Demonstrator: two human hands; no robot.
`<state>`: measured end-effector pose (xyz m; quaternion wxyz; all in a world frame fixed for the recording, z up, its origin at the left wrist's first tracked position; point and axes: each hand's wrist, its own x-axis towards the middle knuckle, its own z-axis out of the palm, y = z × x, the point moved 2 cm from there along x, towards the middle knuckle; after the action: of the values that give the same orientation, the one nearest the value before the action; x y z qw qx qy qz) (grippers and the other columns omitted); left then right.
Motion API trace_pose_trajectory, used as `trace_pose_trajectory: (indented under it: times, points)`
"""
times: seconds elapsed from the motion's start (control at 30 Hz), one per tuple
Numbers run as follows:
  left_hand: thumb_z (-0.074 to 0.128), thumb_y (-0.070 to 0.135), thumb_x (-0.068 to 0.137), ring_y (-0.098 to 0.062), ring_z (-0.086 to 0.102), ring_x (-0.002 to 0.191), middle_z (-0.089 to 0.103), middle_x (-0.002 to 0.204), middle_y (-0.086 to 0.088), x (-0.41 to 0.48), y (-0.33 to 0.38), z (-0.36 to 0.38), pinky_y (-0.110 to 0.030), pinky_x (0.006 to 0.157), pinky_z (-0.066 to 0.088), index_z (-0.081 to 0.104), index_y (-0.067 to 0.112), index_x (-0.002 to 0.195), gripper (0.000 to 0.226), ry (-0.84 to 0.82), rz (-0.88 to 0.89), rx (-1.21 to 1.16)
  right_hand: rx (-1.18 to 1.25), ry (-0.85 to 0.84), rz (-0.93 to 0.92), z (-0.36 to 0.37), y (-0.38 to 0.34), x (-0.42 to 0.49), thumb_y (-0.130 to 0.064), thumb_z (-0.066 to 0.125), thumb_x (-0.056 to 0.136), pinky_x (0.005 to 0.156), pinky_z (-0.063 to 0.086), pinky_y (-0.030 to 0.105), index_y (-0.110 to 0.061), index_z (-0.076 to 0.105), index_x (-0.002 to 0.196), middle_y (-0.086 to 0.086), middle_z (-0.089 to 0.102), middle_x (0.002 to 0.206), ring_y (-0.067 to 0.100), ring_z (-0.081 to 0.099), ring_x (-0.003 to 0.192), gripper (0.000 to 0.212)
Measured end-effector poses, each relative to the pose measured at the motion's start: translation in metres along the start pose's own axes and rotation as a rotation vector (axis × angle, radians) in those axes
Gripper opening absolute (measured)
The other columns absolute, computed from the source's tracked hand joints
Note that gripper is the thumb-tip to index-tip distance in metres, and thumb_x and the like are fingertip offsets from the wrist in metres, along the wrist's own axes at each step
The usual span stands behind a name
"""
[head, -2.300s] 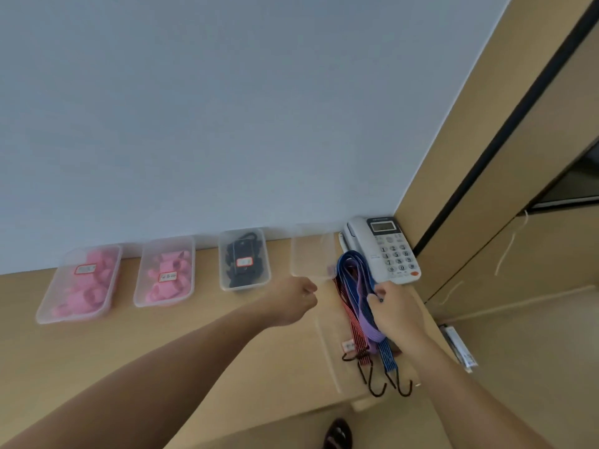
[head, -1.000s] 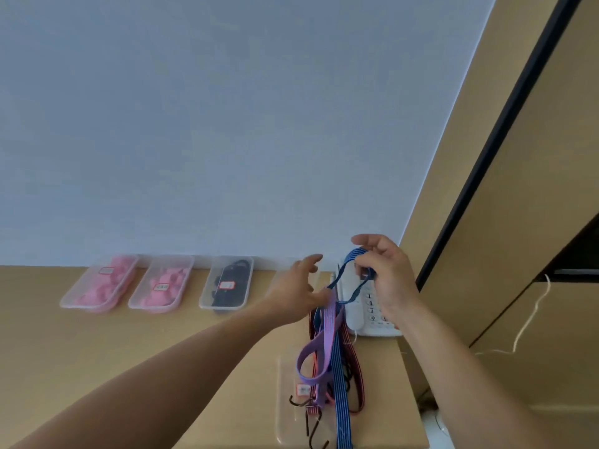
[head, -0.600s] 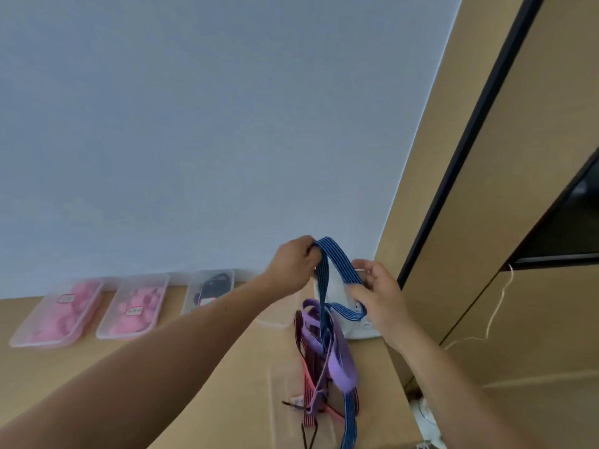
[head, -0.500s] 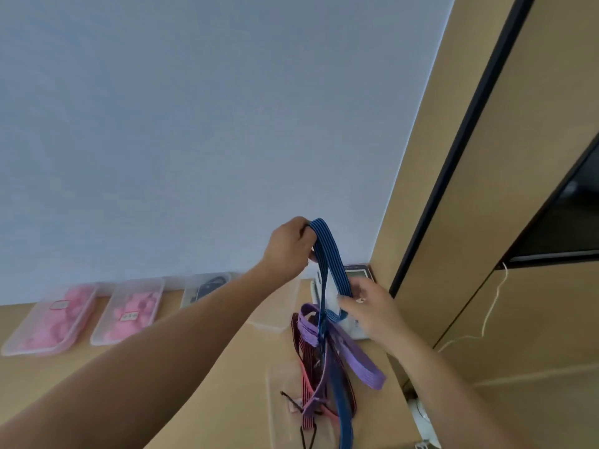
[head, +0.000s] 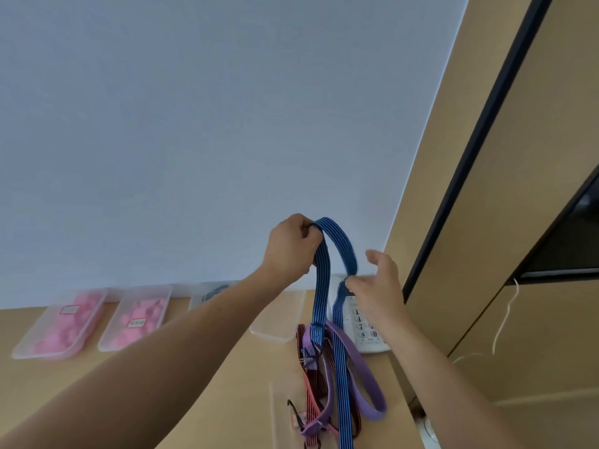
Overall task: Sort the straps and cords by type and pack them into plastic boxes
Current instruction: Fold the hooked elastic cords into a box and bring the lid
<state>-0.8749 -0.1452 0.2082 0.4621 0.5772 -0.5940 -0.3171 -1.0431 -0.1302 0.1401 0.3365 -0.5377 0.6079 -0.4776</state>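
My left hand [head: 291,247] grips the top of a blue striped bungee cord [head: 321,286] and holds it up as a loop above the desk. The fingertips of my right hand [head: 377,286] touch the loop's other side with the thumb spread away. The cord's two strands hang down into a tangle with a purple strap [head: 366,384] and a red striped hook cord [head: 312,371]. The tangle lies on a clear plastic box [head: 280,413] at the desk's near right. An empty clear box [head: 278,319] sits behind it.
Along the wall stand two boxes of pink straps [head: 61,322] [head: 136,319] and a box of black cords [head: 210,291], partly behind my left arm. A white desk phone [head: 364,332] sits at the right corner. A wooden cabinet [head: 486,222] rises to the right.
My right hand first lifted the blue cord's loop off the pile, then my left hand took the top and raised it higher. My right hand's grip has loosened to fingertips.
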Motion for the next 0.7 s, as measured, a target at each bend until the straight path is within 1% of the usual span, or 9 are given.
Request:
trace_pose_trajectory:
  times: [0.1, 0.17, 0.27, 0.33, 0.37, 0.47, 0.53, 0.63, 0.7]
  points:
    - [0.049, 0.016, 0.094, -0.031, 0.069, 0.059, 0.072, 0.077, -0.012, 0.005, 0.015, -0.01, -0.031, 0.044, 0.05, 0.061, 0.009, 0.092, 0.014, 0.039, 0.025, -0.05, 0.021, 0.101, -0.107, 0.005, 0.005, -0.011, -0.006, 0.066, 0.081, 0.064, 0.043, 0.013, -0.025, 0.049, 0.097, -0.007, 0.053, 0.095, 0.006, 0.055, 0.072, 0.031]
    - [0.05, 0.015, 0.093, -0.029, 0.069, 0.055, 0.073, 0.076, -0.011, 0.008, 0.026, -0.015, -0.03, 0.043, 0.049, 0.062, 0.007, 0.091, 0.014, 0.048, 0.029, -0.122, 0.012, -0.06, -0.128, 0.016, 0.009, -0.018, -0.01, 0.069, 0.081, 0.069, 0.043, 0.021, -0.028, 0.051, 0.093, -0.008, 0.058, 0.085, 0.005, 0.056, 0.073, 0.028]
    - [0.051, 0.011, 0.091, -0.027, 0.068, 0.051, 0.073, 0.076, -0.011, 0.01, 0.036, -0.019, -0.027, 0.04, 0.045, 0.061, 0.003, 0.091, 0.014, 0.037, 0.009, -0.25, -0.15, -0.316, -0.105, 0.03, 0.015, -0.023, -0.034, 0.068, 0.083, 0.075, 0.049, 0.029, -0.031, 0.051, 0.105, -0.009, 0.059, 0.098, 0.009, 0.059, 0.084, 0.028]
    - [0.05, 0.01, 0.09, -0.029, 0.068, 0.052, 0.073, 0.07, -0.008, 0.01, 0.035, -0.019, -0.028, 0.04, 0.046, 0.061, 0.002, 0.092, 0.014, 0.028, -0.013, -0.292, -0.31, -0.406, -0.131, 0.033, 0.015, -0.021, -0.043, 0.059, 0.089, 0.07, 0.045, 0.032, -0.024, 0.054, 0.094, -0.001, 0.06, 0.087, 0.012, 0.057, 0.073, 0.02]
    - [0.051, 0.01, 0.091, -0.029, 0.068, 0.052, 0.072, 0.067, -0.006, 0.01, 0.032, -0.02, -0.029, 0.041, 0.047, 0.061, 0.003, 0.092, 0.013, 0.024, -0.024, -0.297, -0.383, -0.434, -0.153, 0.034, 0.015, -0.022, -0.041, 0.055, 0.093, 0.064, 0.042, 0.034, -0.017, 0.053, 0.084, 0.004, 0.057, 0.076, 0.012, 0.052, 0.064, 0.027]
    - [0.054, 0.012, 0.092, -0.023, 0.069, 0.052, 0.071, 0.07, -0.006, 0.012, 0.01, -0.022, -0.031, 0.046, 0.054, 0.061, 0.007, 0.095, 0.009, -0.003, -0.079, -0.202, -0.478, -0.38, -0.183, 0.031, 0.015, -0.023, -0.035, 0.048, 0.099, 0.055, 0.035, 0.038, -0.007, 0.048, 0.074, 0.01, 0.05, 0.063, 0.013, 0.044, 0.054, 0.038]
    - [0.056, 0.012, 0.091, -0.022, 0.07, 0.058, 0.071, 0.081, -0.01, 0.012, -0.01, -0.021, -0.034, 0.052, 0.059, 0.059, 0.007, 0.1, 0.011, -0.085, -0.15, -0.086, -0.538, -0.297, -0.204, 0.027, 0.015, -0.024, -0.032, 0.047, 0.101, 0.054, 0.033, 0.033, -0.01, 0.053, 0.079, 0.002, 0.049, 0.061, 0.013, 0.044, 0.053, 0.032]
    - [0.056, 0.012, 0.089, -0.037, 0.073, 0.079, 0.07, 0.096, -0.021, 0.004, -0.039, -0.011, -0.039, 0.061, 0.06, 0.056, 0.005, 0.106, 0.019, -0.267, -0.266, 0.021, -0.639, -0.278, -0.183, 0.026, 0.014, -0.023, -0.026, 0.046, 0.1, 0.053, 0.03, 0.031, -0.011, 0.055, 0.082, -0.003, 0.049, 0.062, 0.014, 0.045, 0.054, 0.025]
    - [0.054, 0.013, 0.088, -0.042, 0.072, 0.084, 0.069, 0.095, -0.023, -0.002, -0.052, -0.002, -0.035, 0.057, 0.054, 0.056, 0.001, 0.107, 0.022, -0.362, -0.306, 0.06, -0.619, -0.296, -0.109, 0.028, 0.015, -0.021, -0.021, 0.047, 0.098, 0.05, 0.03, 0.031, -0.008, 0.056, 0.081, 0.002, 0.053, 0.065, 0.017, 0.046, 0.054, 0.023]
